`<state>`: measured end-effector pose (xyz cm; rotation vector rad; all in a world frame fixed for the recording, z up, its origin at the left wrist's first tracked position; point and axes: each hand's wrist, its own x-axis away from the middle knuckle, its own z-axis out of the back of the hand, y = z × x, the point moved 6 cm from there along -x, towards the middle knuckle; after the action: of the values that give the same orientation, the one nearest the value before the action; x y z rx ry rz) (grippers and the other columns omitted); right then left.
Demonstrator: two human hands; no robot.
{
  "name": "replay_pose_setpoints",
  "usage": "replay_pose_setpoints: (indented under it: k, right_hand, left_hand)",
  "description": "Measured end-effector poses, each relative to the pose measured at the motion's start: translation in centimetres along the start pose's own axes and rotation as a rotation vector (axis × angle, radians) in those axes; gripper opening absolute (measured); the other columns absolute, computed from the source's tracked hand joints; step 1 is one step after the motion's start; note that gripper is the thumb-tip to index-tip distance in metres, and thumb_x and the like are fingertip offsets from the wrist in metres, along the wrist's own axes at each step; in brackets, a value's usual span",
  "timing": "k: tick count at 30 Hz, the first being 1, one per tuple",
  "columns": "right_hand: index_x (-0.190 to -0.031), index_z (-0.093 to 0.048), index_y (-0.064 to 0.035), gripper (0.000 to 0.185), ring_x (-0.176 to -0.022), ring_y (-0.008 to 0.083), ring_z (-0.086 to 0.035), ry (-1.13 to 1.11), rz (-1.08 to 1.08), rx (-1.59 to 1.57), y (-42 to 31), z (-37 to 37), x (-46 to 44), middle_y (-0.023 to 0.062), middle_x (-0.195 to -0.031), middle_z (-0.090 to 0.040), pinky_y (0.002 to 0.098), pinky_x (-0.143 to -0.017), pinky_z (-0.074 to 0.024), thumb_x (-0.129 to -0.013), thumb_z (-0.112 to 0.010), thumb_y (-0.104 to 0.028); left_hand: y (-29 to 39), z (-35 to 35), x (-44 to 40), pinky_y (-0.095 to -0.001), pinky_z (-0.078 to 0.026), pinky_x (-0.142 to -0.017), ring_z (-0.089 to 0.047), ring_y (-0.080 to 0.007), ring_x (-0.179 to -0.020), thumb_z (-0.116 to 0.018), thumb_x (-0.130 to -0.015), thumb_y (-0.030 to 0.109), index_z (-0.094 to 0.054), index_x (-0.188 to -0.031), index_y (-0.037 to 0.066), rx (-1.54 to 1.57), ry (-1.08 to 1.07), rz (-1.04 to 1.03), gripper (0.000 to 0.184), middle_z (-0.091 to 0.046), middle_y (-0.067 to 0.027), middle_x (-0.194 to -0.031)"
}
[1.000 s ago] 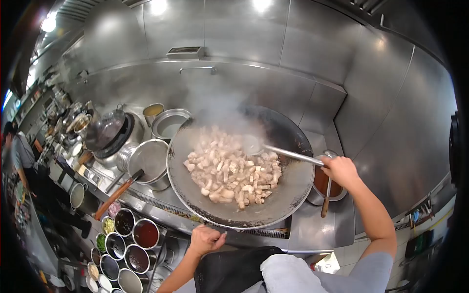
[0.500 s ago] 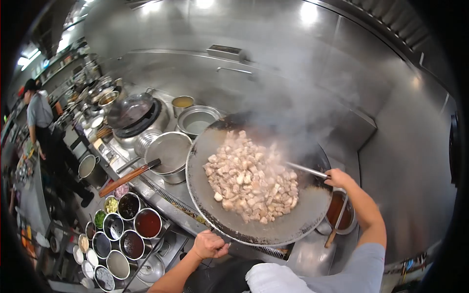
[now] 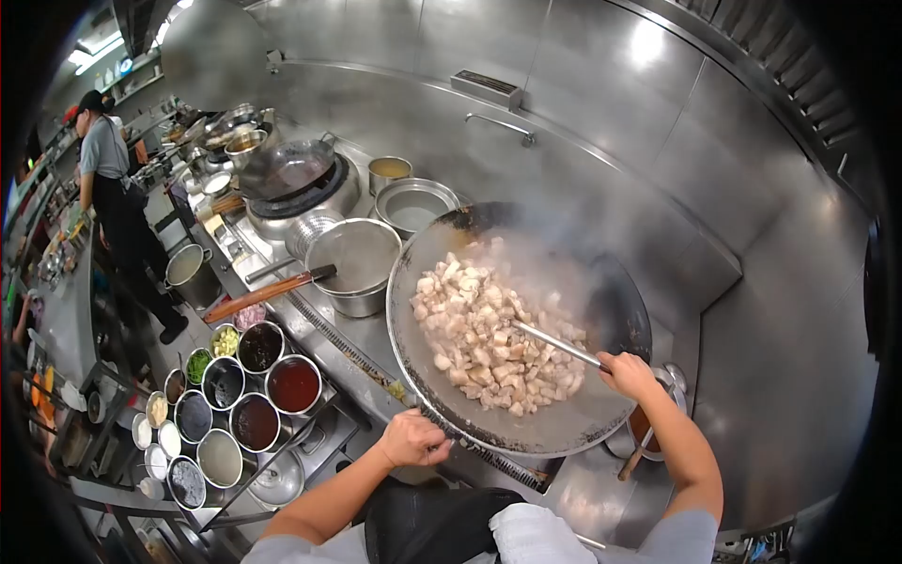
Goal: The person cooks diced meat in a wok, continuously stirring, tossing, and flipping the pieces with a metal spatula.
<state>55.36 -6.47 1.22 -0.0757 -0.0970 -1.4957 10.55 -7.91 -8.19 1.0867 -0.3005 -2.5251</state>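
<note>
A large wok [image 3: 526,440] holds a heap of pale meat chunks [image 3: 484,324], with steam rising at its far side. My right hand [image 3: 628,374], at the wok's right, is closed around the handle of a long metal cooking utensil [image 3: 559,342]. The utensil's far end is buried in the meat, so its head is hidden. Just outside the near left rim, my left hand [image 3: 413,439] makes a fist, with nothing visible in it. A pot of brown liquid [image 3: 646,428] stands under the right forearm, with a wooden-handled tool [image 3: 635,459] across it.
Left of the wok stands a pot [image 3: 357,254] with a wooden-handled tool [image 3: 258,299] at its edge. Several seasoning containers [image 3: 293,383] crowd the lower left. Another wok [image 3: 287,174] sits on a burner further back. A co-worker [image 3: 113,188] stands at the far left counter.
The view has shifted, moving the scene rightward. My right hand has brought the utensil nearer and deeper into the meat. My left fist has moved slightly left along the rim. Steam looks thinner.
</note>
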Motion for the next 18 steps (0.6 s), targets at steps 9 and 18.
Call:
replay_pose_setpoints:
  k: [9, 18]
  right_hand:
    - [-0.128, -0.068, -0.0179, 0.036, -0.079, 0.0414, -0.074, 0.085, -0.279, 0.193, -7.5, 0.4, 16.1, 0.016, -0.09, -0.074, 0.0532, -0.071, -0.0599, -0.095, -0.079, -0.025]
    - [-0.127, -0.074, -0.0224, 0.045, -0.079, 0.0307, -0.069, 0.154, -0.542, 0.432, -23.3, 10.3, 24.2, 0.0071, -0.085, -0.062, 0.0465, -0.069, -0.0542, -0.085, -0.087, -0.032]
  left_hand:
    - [-0.8, 0.0, 0.4, -0.0376, -0.046, -0.059, -0.059, -0.0225, -0.054, -0.081, -0.089, 0.027, -0.053, -0.061, 0.017, 0.136, 0.013, -0.067, 0.041, -0.057, 0.0002, -0.059]
    - [-1.9, -0.7, 1.3, -0.042, -0.051, -0.075, -0.069, -0.0268, -0.074, -0.071, -0.101, 0.036, -0.066, -0.084, 0.013, 0.252, -0.326, -0.133, 0.029, -0.07, -0.0031, -0.079]
